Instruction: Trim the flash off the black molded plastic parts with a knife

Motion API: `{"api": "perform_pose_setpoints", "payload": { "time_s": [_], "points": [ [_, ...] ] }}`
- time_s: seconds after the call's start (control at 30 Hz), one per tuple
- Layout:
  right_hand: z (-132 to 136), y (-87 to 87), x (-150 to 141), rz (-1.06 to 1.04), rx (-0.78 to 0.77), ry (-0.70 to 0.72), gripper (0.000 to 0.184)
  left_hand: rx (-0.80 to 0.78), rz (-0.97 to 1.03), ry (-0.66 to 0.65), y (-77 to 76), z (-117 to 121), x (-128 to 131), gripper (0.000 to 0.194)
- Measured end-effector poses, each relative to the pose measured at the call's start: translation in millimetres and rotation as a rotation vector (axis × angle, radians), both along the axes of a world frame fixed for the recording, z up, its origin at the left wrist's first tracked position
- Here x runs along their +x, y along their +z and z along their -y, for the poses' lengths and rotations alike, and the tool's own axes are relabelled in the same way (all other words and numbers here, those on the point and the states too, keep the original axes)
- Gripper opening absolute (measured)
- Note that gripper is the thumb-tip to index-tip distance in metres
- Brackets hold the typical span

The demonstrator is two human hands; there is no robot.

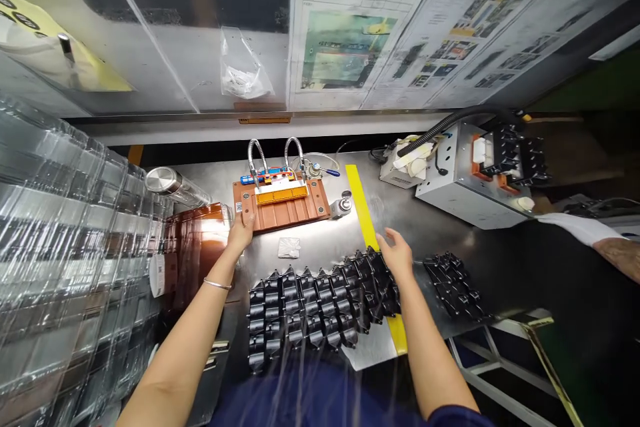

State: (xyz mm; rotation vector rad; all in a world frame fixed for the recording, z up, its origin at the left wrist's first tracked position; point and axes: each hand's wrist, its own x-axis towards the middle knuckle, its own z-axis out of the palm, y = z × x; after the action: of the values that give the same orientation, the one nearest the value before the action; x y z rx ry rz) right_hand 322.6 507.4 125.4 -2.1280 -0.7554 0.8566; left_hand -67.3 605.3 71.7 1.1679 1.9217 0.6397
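Black plastic parts [320,307], closely packed rows

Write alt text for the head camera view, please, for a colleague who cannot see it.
A person's left hand touches the edge of a copper-coloured plate on a steel bench, while the right hand rests at rows of black plastic parts. Stacked clear plastic trays fill the left side.

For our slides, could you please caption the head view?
Left hand touches a brown plate, right hand touches black parts.
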Motion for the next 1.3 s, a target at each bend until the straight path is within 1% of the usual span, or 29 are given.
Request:
{"api": "perform_pose_setpoints", "payload": {
  "time_s": [0.03,0.07,0.1,0.17,0.2,0.27,0.33,0.4,0.43,0.47,0.5,0.57,0.63,0.67,0.7,0.77,0.8,0.87,0.93,1.0,1.03,1.13,1.23,1.3],
  "points": [
    [22,0.4,17,0.054,-0.021,-0.037,0.051,0.014,-0.02,0.018,3.2,6,2,0.043],
    [44,-1.8,30,0.101,-0.089,-0.017,0.054,0.029,-0.042,0.041,6.4,12,4,0.046],
    [65,-6.2,38,0.086,-0.155,0.004,0.054,0.045,-0.062,0.062,9.5,19,6,0.049],
    [100,-17.8,43,0.048,-0.195,0.035,0.046,0.086,-0.078,0.086,15.1,33,11,0.055],
    [112,-22.9,44,0.036,-0.196,0.042,0.043,0.105,-0.08,0.092,17.6,40,13,0.056],
    [124,-26.7,45,0.069,-0.18,0.032,0.04,0.139,-0.075,0.091,22.5,51,13,0.054],
    [122,-18.8,49,0.144,-0.164,0.001,0.04,0.177,-0.071,0.078,28.1,61,11,0.05],
    [107,-1.5,47,0.265,-0.121,-0.024,0.044,0.223,-0.074,0.056,35.1,70,9,0.045],
    [94,8.5,41,0.336,-0.08,-0.002,0.046,0.262,-0.086,0.037,38.9,74,9,0.042],
    [80,17.9,29,0.427,-0.017,0.054,0.048,0.316,-0.106,0.011,42.6,78,11,0.04],
    [63,25.8,13,0.511,0.06,0.162,0.048,0.384,-0.131,-0.021,46.1,81,14,0.039],
    [27,33.6,-31,0.598,0.245,0.515,0.045,0.544,-0.183,-0.11,51.6,84,24,0.037],
    [-8,28.4,-82,0.628,0.397,0.884,0.043,0.677,-0.227,-0.216,53.5,83,36,0.035],
    [-24,21.5,-105,0.646,0.445,1.018,0.043,0.718,-0.254,-0.272,52.7,81,41,0.034],
    [-38,12.8,-125,0.669,0.473,1.116,0.043,0.741,-0.291,-0.327,50.7,77,45,0.032],
    [-60,-6.8,-154,0.721,0.505,1.217,0.043,0.732,-0.39,-0.438,43.4,66,49,0.03],
    [-67,-15.8,-163,0.745,0.51,1.235,0.042,0.713,-0.434,-0.485,38.3,59,49,0.029],
    [-77,-28.6,-170,0.778,0.508,1.248,0.042,0.677,-0.484,-0.557,26.8,43,47,0.028],
    [-84,-31.7,-166,0.775,0.496,1.275,0.039,0.666,-0.483,-0.6,15.3,25,44,0.027],
    [-95,-25.4,-152,0.759,0.429,1.261,0.035,0.667,-0.463,-0.627,5.1,7,43,0.031],
    [-103,-19.9,-143,0.76,0.376,1.225,0.034,0.669,-0.452,-0.639,0.6,-2,43,0.034],
    [-138,-2.9,-110,0.813,0.205,1.036,0.033,0.672,-0.421,-0.661,-10.5,-20,47,0.045],
    [-181,3.5,-81,0.868,0.09,0.911,0.036,0.671,-0.396,-0.674,-18.3,-26,50,0.051],
    [-207,1.4,-70,0.873,0.02,0.891,0.031,0.665,-0.383,-0.676,-21.5,-25,50,0.051]
  ]
}}
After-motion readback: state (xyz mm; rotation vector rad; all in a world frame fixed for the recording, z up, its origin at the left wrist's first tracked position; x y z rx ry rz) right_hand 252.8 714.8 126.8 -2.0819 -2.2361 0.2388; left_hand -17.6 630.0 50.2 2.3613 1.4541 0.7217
